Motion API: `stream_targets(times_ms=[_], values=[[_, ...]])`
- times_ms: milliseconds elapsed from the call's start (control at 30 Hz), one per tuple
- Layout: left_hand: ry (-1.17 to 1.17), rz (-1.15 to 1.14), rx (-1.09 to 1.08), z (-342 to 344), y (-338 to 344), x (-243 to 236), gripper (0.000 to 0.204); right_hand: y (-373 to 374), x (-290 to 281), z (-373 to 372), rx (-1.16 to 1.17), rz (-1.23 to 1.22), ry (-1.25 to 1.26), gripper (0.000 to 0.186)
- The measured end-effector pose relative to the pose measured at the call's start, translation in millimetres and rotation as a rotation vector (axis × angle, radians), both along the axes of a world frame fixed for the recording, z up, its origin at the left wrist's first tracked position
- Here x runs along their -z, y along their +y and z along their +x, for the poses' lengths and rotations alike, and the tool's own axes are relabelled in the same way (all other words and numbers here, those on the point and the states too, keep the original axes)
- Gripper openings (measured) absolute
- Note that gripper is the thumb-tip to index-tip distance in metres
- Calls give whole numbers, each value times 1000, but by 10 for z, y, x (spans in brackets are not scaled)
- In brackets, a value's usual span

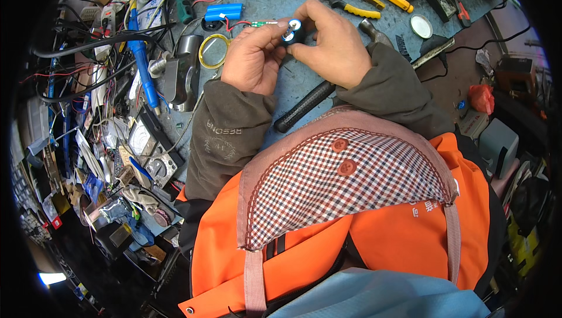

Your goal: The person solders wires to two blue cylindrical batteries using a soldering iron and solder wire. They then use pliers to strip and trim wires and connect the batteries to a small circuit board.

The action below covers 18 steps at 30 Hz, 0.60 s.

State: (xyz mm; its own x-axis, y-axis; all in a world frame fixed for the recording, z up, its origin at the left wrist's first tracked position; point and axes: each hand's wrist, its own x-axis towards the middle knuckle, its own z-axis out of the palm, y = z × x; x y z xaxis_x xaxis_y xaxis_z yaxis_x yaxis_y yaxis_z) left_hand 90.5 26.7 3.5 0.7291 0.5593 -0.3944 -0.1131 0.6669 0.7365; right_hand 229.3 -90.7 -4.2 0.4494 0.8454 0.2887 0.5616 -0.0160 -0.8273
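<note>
Between my two hands is a blue-wrapped cylindrical battery cell (291, 38), its pale metal end facing up. My left hand (253, 57) is closed, its thumb and fingertips pinching the cell from the left. From the other side, the curled thumb and fingers of my right hand (336, 43) grip it too. A narrow green circuit board (261, 24) shows just above my left fingers. Red wires run from near it towards a blue battery pack (223, 12) lying on the bench. My fingers hide part of the cell.
A black-handled hammer (304, 106) lies under my right forearm. Beyond are yellow-handled pliers (354, 8), screwdrivers (398, 1) and a round lid (421, 26). To the left sit a yellow tape roll (214, 52), a blue soldering iron (142, 66) and tangled cables.
</note>
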Motion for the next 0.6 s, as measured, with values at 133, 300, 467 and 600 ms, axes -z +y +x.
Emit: stream_targets(times_ms=[133,300,467,600], values=[[12,9,4,11,-27,-46,6,-10,11,11,1,-24,-45,41],[8,8,28,1,-8,-49,5,-5,15,16,-3,-24,-38,41],[2,32,8,14,-23,-26,9,-11,21,16,-12,-17,-34,42],[14,37,2,21,-33,-38,12,-14,3,14,-14,-28,-34,42]])
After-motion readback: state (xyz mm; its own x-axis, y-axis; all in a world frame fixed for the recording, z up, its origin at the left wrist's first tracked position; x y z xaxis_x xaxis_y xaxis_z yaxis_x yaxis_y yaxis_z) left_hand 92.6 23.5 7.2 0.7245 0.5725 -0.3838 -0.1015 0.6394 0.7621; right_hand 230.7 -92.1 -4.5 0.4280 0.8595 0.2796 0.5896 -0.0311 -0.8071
